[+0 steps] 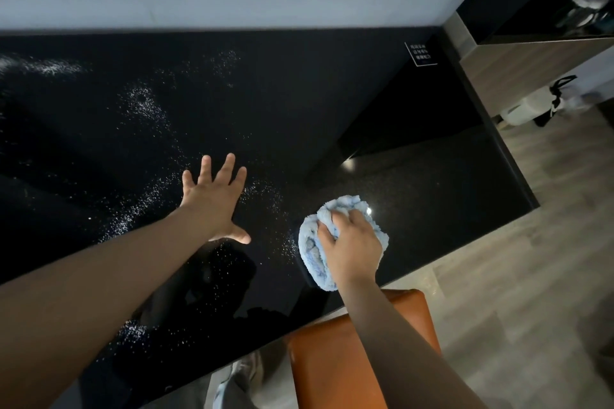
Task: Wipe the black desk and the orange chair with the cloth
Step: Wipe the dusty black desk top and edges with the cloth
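Blue cloth (344, 204) gripped bunched by right hand (352, 242) on black surface (415, 176); left hand (212, 202) splayed flat | step: surface wipe | next: sweep left through white specks (143, 103); orange chair (332, 359) after

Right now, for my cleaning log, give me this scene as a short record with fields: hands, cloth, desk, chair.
black desk: white specks scattered across left and middle
blue cloth: bunched, on the desk near its front edge
left hand: open, fingers spread over the desk
right hand: grips the blue cloth
orange chair: at the desk's near edge
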Motion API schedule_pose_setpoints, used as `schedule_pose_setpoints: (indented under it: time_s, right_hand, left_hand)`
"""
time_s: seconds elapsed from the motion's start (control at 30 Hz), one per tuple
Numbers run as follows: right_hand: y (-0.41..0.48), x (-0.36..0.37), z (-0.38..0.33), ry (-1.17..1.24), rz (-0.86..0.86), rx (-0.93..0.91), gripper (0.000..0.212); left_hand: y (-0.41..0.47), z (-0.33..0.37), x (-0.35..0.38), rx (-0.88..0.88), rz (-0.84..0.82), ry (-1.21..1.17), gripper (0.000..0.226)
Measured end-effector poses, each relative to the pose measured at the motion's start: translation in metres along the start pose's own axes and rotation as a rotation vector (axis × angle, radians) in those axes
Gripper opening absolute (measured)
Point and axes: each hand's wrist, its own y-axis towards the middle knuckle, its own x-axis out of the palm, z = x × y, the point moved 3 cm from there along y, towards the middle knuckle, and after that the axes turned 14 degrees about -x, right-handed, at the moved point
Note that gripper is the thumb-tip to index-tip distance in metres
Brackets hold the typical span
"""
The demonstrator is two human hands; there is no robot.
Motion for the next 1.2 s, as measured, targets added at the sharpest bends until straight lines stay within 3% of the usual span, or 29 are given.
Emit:
schedule_pose_setpoints:
  time_s: [0.3,0.67,1.0,1.1,1.2]
  right_hand:
    - [-0.041,-0.008,0.008,0.004,0.001,-0.007,0.023]
    - [-0.077,-0.017,0.015,0.029,-0.005,-0.021,0.02]
    - [-0.114,-0.032,0.023,0.022,-0.096,-0.03,0.015]
    - [-0.126,-0.041,0.027,0.072,-0.203,-0.027,0.026]
    - [-0.134,-0.058,0.029,0.052,-0.189,-0.023,0.029]
  left_hand:
    - [-0.034,0.023,0.002,-0.003,0.036,0.018,0.12]
    - [-0.084,0.034,0.059,-0.012,-0.046,0.003,0.136]
    - [-0.09,0.039,0.053,-0.046,-0.039,-0.007,0.136]
    - [-0.099,0.043,0.052,-0.06,-0.002,-0.026,0.131]
    - [-0.115,0.048,0.051,-0.05,0.058,-0.078,0.121]
